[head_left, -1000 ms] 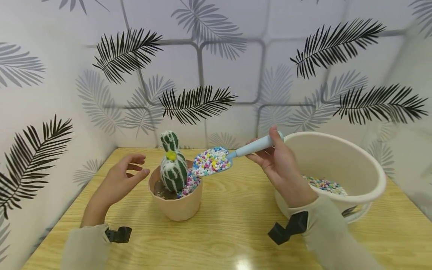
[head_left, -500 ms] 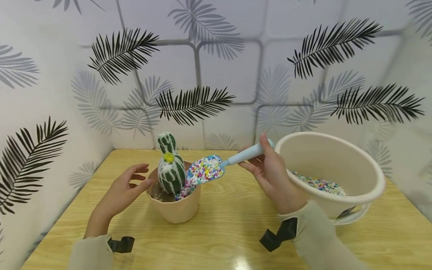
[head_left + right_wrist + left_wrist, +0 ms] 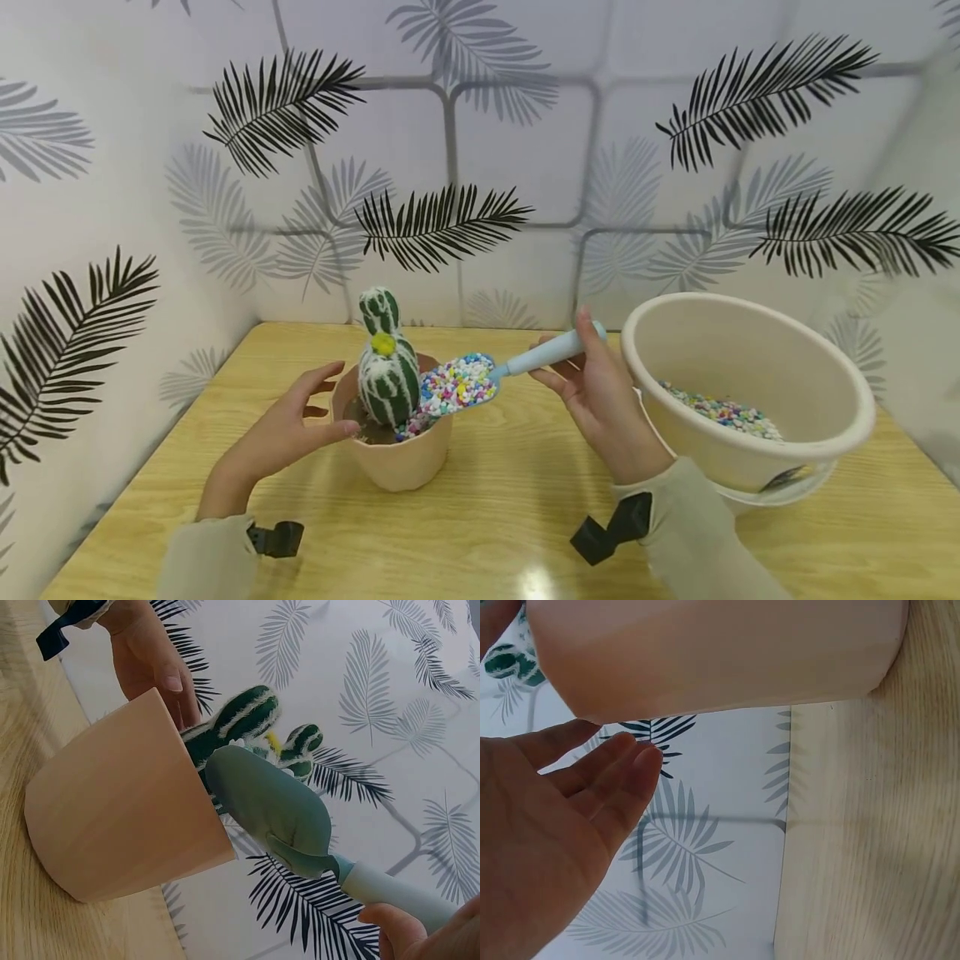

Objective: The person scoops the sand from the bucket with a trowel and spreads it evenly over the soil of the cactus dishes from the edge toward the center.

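My right hand [image 3: 611, 408] grips the pale blue handle of a garden trowel [image 3: 277, 802]. Its blade, heaped with coloured pebbles [image 3: 459, 382], reaches over the right rim of a peach flowerpot [image 3: 405, 467]. Inside the pot stands a green cactus [image 3: 388, 385] with white fuzz and a yellow flower, with brown soil on its left and pebbles on its right. My left hand [image 3: 281, 433] is at the pot's left side, fingers loosely bent and thumb near the rim; whether it touches the pot I cannot tell.
To the right, a large cream bucket [image 3: 750, 475] with a side handle holds more coloured pebbles [image 3: 723, 415]. Pot and bucket stand on a wooden table [image 3: 480, 533]. Behind is a wall [image 3: 517, 275] with a leaf pattern.
The loaded trowel has moved left and down, from the air beside the pot to over its right rim. My left hand has come right, up to the pot's left side.
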A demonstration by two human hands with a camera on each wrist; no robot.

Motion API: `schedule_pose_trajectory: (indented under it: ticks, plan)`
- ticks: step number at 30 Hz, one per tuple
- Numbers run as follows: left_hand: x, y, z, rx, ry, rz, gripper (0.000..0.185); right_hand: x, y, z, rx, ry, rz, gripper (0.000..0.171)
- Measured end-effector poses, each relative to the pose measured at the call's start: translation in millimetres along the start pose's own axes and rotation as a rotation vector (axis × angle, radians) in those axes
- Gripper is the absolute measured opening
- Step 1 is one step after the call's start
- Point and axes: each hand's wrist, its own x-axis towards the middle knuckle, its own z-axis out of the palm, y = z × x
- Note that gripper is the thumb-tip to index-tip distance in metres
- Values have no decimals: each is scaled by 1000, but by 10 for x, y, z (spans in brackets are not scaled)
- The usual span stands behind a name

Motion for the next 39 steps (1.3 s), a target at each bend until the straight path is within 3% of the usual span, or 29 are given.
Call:
schedule_pose_trajectory:
  ticks: [9, 16, 29, 39]
  plan:
    - [49, -36, 61, 11, -43, 45, 90, 17, 69, -31, -11, 14, 5, 26]
    - [25, -17, 57, 94, -54, 15, 92, 8, 137, -35, -35, 5, -17, 29]
    - [4, 328, 104, 337, -49, -100, 106, 23, 129, -63, -33, -45, -81, 19]
    - [9, 155, 70, 203, -50, -16, 106, 33, 143, -117, 14, -74, -65, 20]
